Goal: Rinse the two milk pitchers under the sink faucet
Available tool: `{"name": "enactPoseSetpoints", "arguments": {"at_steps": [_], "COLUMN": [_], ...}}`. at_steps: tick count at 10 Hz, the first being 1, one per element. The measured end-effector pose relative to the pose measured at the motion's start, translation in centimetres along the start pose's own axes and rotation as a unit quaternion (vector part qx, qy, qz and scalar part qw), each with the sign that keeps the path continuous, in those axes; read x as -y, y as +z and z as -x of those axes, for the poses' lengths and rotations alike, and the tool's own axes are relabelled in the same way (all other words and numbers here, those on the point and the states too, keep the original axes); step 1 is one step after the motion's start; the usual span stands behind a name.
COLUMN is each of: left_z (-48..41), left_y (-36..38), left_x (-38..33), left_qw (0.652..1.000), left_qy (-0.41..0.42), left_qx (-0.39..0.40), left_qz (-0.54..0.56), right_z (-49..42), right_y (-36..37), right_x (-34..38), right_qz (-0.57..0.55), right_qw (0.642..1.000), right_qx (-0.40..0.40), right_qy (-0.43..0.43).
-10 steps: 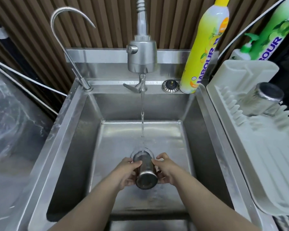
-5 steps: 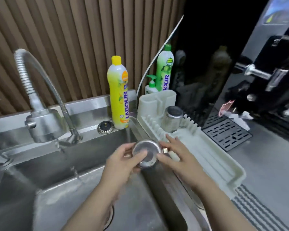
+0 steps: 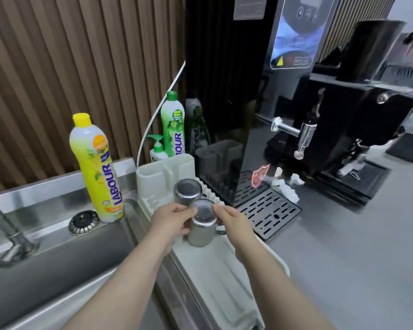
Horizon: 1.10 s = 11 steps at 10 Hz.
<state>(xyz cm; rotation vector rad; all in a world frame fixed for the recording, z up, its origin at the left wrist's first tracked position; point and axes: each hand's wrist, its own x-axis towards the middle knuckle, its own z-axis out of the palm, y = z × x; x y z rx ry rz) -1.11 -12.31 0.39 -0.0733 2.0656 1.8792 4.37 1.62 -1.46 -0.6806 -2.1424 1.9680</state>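
Both my hands are wrapped around one stainless milk pitcher (image 3: 202, 223), turned upside down with its flat base facing up at me. My left hand (image 3: 171, 221) cups its left side, fingers curled round the wall and thumb near the base; my right hand (image 3: 234, 222) closes on the right side, fingertips at the upper edge, with the pitcher's handle poking out just below my right palm. Its mouth sits down at the white dish rack (image 3: 215, 265) — whether it is fully resting there or a touch above, I cannot tell.

Just beyond my left fingertips stands the second milk pitcher (image 3: 187, 190), also inverted on the rack, its side touching or nearly touching the one I hold. Past it rises the rack's cutlery compartment (image 3: 163, 173).

To the left of my left hand runs the steel sink (image 3: 57, 258), and on its ledge a yellow dish-soap bottle (image 3: 97, 167) stands upright beside a round strainer plug (image 3: 83, 221). Farther back, beyond the rack, stand a green dish-soap bottle (image 3: 173, 125) and a small pump bottle (image 3: 157, 150).

To the right of my right hand lies a black slotted drip tray (image 3: 267, 210) — a crumpled white tissue (image 3: 289, 189) sits at its far corner.
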Motion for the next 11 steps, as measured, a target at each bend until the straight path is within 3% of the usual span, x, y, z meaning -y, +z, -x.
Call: {"name": "enactPoseSetpoints", "arguments": {"at_steps": [4, 6, 10, 11], "left_z": [0.1, -0.8, -1.2, 1.2], "left_y": [0.4, 1.3, 0.7, -1.4], "left_x": [0.9, 0.2, 0.7, 1.9], "left_qw": [1.0, 0.999, 0.999, 0.996], "left_qy": [-0.005, 0.011, -0.007, 0.035], "left_qx": [-0.005, -0.026, -0.048, -0.08], "left_qz": [-0.027, -0.028, -0.004, -0.012], "right_z": [-0.4, -1.0, -1.5, 0.2], "right_y": [-0.9, -0.6, -0.6, -0.9], "right_x": [-1.0, 0.4, 1.1, 0.2], "right_qz": [-0.021, 0.039, 0.067, 0.127], "right_qw": [0.999, 0.999, 0.997, 0.987], "right_qx": [0.027, -0.018, 0.027, -0.069], "right_qy": [0.013, -0.01, 0.007, -0.076]}}
